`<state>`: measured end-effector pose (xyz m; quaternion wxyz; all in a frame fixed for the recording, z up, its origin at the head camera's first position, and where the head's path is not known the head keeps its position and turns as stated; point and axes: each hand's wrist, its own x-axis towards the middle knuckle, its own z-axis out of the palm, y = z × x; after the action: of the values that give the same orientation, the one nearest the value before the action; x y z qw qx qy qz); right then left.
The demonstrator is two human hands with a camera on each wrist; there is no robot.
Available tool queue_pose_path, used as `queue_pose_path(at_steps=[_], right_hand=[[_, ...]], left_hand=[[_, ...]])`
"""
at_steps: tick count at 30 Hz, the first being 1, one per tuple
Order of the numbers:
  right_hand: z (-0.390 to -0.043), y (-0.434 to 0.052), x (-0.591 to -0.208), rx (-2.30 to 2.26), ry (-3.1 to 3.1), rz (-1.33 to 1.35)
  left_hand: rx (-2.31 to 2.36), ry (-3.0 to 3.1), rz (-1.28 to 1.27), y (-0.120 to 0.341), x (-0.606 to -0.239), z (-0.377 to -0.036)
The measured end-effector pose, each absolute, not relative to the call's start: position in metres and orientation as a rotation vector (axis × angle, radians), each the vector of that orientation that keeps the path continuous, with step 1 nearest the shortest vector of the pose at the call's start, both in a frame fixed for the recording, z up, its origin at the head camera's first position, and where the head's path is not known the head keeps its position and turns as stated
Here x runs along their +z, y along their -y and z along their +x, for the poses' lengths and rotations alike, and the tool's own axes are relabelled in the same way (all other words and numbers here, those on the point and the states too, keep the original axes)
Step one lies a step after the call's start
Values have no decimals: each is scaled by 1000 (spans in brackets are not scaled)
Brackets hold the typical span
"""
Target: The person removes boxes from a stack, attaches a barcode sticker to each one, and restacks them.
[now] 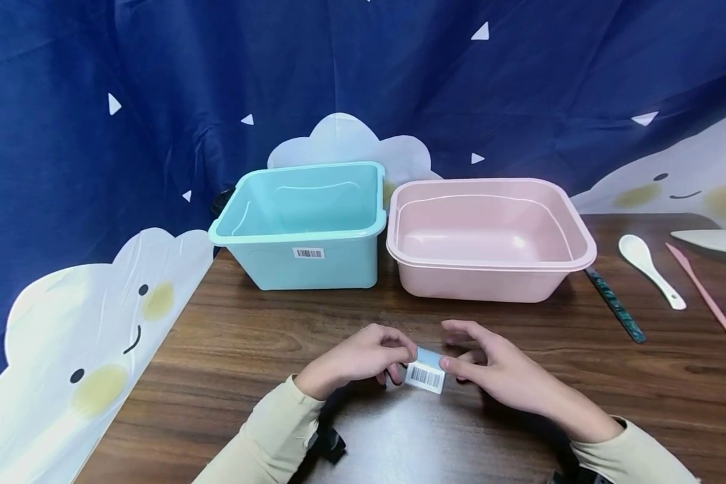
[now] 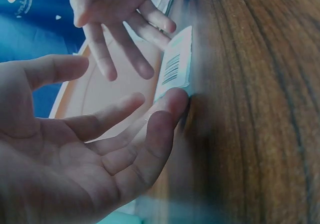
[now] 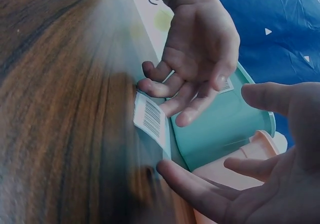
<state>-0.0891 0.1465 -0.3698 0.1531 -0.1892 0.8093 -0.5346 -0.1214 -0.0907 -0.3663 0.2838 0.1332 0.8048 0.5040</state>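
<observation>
Left hand (image 1: 359, 356) fingertips touching barcoded card (image 1: 426, 371), right hand (image 1: 496, 373) opposite

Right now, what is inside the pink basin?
The pink basin looks empty: its bare floor and far wall show in the head view. Its near wall hides the front strip of the floor, so anything low there cannot be seen.

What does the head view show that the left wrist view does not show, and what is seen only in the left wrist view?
Only the head view shows the teal bin, the white spoon, the pink stick, the dark patterned strip and the blue cloud backdrop.

Only the left wrist view shows the left hand's open palm from close by, with a fingertip at the small box's lower end.

Both show the barcoded small box between the left hand and the right hand, the pink basin and the wooden table.
</observation>
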Motion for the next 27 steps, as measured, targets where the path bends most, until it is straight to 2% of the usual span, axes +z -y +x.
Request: queue_pose_path(at_steps=[12,27], right_hand=[[-90,-145,-372,-1573,-2391,-618],[-90,-141,-368,-1892,-2506,-745]], left_hand=[[1445,-2124,338,92,-367,-122],[1759,-2129,402,87,-359,-120]])
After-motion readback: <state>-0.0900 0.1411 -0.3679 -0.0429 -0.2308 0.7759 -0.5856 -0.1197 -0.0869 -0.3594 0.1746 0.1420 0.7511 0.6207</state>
